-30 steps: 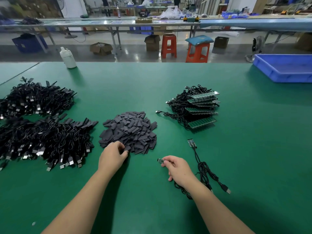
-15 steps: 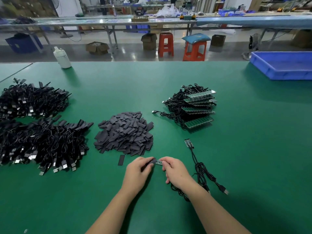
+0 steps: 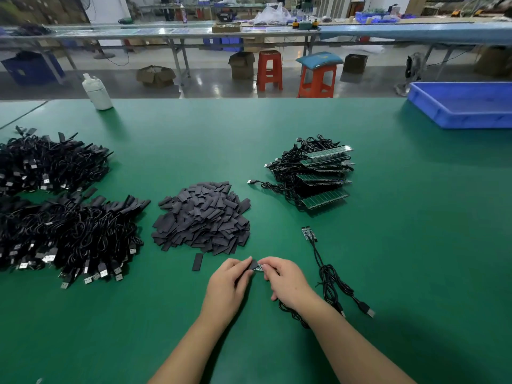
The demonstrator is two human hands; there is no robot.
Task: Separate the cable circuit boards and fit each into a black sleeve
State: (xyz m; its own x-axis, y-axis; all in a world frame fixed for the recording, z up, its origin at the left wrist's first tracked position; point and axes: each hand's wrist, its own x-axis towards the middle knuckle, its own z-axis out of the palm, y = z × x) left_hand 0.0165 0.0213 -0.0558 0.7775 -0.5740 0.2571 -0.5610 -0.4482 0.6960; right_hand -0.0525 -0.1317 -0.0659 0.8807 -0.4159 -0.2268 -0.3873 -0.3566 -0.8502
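left hand [image 3: 228, 284] is now pinching a black sleeve [image 3: 253, 264] against the circuit board [image 3: 260, 268], no longer back at the sleeve pile [image 3: 202, 217]. right hand [image 3: 285, 281] is gripping the board just above the green table [image 3: 415, 245]; its cable [image 3: 293, 314] is trailing under the wrist.

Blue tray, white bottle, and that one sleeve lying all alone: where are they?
Blue tray [image 3: 454, 113]: head view, on its front wall.
White bottle [image 3: 97, 92]: head view, middle of its body.
Lone sleeve [image 3: 197, 262]: head view, at its middle.
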